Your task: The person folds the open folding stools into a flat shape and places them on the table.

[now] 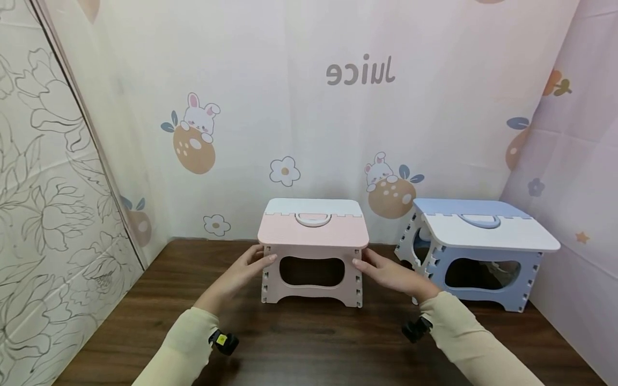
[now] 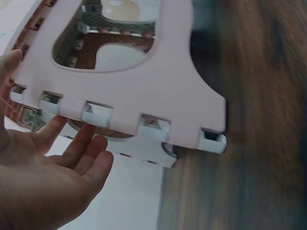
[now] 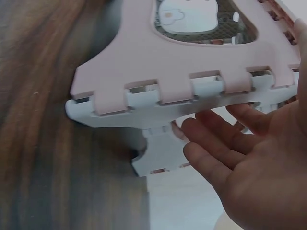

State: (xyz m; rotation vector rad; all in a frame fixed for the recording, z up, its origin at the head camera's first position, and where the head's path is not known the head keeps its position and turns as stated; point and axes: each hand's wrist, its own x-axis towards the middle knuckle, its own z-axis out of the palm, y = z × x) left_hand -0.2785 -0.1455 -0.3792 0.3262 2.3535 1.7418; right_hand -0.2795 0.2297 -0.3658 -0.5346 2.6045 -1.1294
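Observation:
A pink and white folding step stool [image 1: 314, 233] stands unfolded on the wooden table, its white carry handle [image 1: 313, 220] lying flat in the top. At its left side is my left hand [image 1: 243, 273], thumb along the front panel's edge and fingers reaching behind the white side panel [image 2: 98, 115]. My right hand [image 1: 386, 271] mirrors this at the right side, with its thumb on the front edge and its fingers [image 3: 211, 163] curved by the side panel. Between them the two hands hold the stool just below its top.
A blue and white folding step stool [image 1: 487, 230] stands unfolded at the right, close by my right forearm. Printed curtains [image 1: 309, 123] hang behind the wooden table [image 1: 309, 343] and along both sides.

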